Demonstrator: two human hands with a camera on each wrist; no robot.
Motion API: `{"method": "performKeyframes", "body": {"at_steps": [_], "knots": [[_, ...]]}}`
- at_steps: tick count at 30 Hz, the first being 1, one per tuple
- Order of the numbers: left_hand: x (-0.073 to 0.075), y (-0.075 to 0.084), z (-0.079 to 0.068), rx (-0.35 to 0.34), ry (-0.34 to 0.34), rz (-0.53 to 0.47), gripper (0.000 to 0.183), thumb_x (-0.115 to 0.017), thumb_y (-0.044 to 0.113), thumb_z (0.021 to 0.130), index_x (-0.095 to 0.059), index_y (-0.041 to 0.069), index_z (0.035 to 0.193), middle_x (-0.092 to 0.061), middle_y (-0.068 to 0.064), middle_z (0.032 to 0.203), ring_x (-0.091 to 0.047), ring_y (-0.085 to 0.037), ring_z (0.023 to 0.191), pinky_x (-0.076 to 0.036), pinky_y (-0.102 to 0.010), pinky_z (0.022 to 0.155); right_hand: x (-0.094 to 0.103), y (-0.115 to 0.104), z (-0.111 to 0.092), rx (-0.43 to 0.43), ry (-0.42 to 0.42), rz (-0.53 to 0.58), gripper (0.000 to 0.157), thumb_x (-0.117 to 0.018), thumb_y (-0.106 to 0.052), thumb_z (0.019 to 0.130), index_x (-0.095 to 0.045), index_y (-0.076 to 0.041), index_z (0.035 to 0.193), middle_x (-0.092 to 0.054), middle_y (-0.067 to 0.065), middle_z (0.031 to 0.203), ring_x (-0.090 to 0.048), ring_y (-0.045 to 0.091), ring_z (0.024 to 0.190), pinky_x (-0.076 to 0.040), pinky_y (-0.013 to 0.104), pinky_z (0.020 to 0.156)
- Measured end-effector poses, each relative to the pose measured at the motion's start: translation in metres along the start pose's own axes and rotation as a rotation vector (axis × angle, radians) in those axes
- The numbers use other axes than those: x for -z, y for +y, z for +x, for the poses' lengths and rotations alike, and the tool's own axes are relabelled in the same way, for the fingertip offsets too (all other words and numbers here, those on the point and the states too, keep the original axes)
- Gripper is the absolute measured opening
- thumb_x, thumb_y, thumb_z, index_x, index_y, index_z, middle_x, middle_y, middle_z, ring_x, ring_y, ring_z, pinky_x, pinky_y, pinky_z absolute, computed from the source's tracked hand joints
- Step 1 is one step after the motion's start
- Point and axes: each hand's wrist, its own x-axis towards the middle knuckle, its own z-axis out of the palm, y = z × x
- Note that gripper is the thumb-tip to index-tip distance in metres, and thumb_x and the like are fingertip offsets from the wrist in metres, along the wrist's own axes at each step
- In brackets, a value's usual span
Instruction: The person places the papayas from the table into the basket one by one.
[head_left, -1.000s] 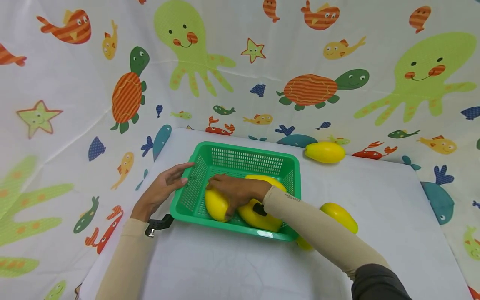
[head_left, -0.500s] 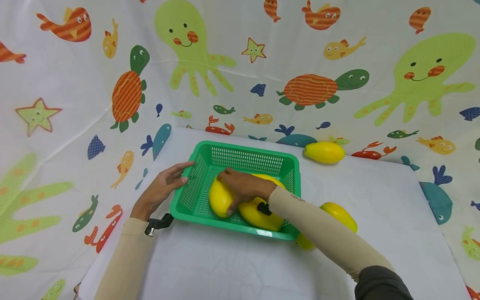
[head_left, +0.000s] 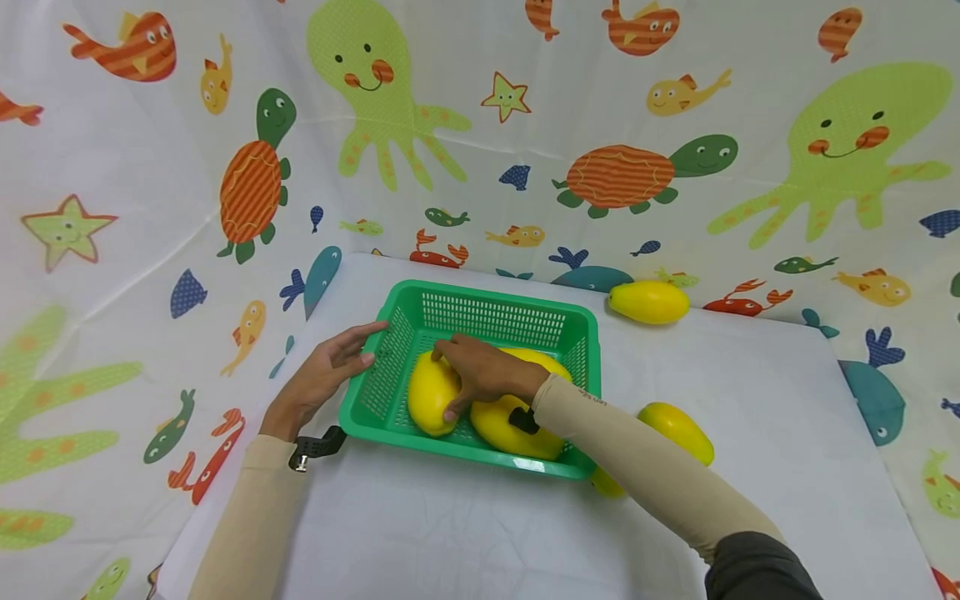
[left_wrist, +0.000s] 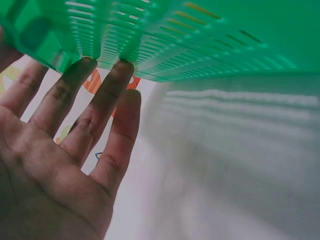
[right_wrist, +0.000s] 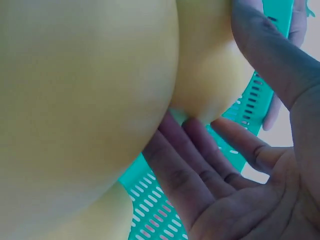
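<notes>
A green plastic basket (head_left: 465, 457) with slotted walls holds yellow papayas. My right hand (head_left: 483, 367) reaches inside and grips the leftmost papaya (head_left: 430, 396), thumb on its near side and fingers at its far side. In the right wrist view that papaya (right_wrist: 215, 75) sits between thumb and fingertips, and a nearer one fills the left. Two more papayas, a front one (head_left: 510, 429) and a back one (head_left: 551, 362), lie beneath the hand and wrist. My left hand (head_left: 322, 375) rests at the basket's left wall; in the left wrist view its straight fingers (left_wrist: 125, 120) touch the slotted wall.
Outside the basket, one papaya (head_left: 648, 302) lies at the back by the printed curtain (head_left: 465, 167). Another papaya (head_left: 678, 429) is to the right, and a third (head_left: 607, 483) peeks out under the right forearm. A white cloth (head_left: 450, 533) covers the table.
The leftmost papaya shifted slightly right with the right hand, then moved back left. The right hand's thumb and fingers now show more spread around it. The left hand stays at the basket's wall.
</notes>
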Motion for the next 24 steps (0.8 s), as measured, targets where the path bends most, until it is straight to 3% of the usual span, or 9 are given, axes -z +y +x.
{"method": "performKeyframes", "body": {"at_steps": [8,14,18,24], "knots": [[-0.0001,0.0012,-0.0008,0.001,0.003,-0.001,0.05,-0.06,0.03,0.1,-0.046,0.035,0.148,-0.035,0.012,0.16,-0.032,-0.025,0.15,-0.019,-0.066,0.12,-0.0006,0.0,0.0006,0.049,-0.058,0.128,0.069,-0.079,-0.029,0.086,-0.041,-0.011,0.141,-0.068,0.011,0.109,-0.059,0.015,0.09,-0.053,0.024,0.081],[0.0001,0.0002,-0.0005,0.004,0.009,0.003,0.049,-0.059,0.03,0.101,-0.046,0.035,0.148,-0.034,0.012,0.16,-0.032,-0.026,0.15,-0.018,-0.068,0.119,-0.0026,-0.0021,0.0021,0.071,-0.051,0.161,0.061,-0.074,-0.021,0.09,-0.04,-0.009,0.14,-0.073,0.006,0.104,-0.063,0.009,0.087,-0.054,0.021,0.082],[-0.0016,0.0042,-0.0021,0.012,0.008,0.0,0.05,-0.057,0.026,0.102,-0.044,0.032,0.149,-0.032,0.008,0.162,-0.029,-0.03,0.151,-0.016,-0.07,0.118,-0.0062,-0.0043,0.0038,0.08,-0.055,0.204,0.066,-0.075,-0.019,0.09,-0.036,-0.009,0.143,-0.073,0.0,0.1,-0.065,0.007,0.087,-0.054,0.02,0.083],[-0.0002,-0.0006,-0.0002,0.004,0.009,0.008,0.049,-0.058,0.028,0.101,-0.045,0.034,0.149,-0.033,0.01,0.161,-0.028,-0.029,0.151,-0.016,-0.071,0.118,-0.0077,-0.0044,0.0029,0.09,-0.079,0.21,0.073,-0.076,-0.018,0.089,-0.031,-0.01,0.146,-0.073,0.008,0.11,-0.067,0.017,0.1,-0.053,0.025,0.092]]}}
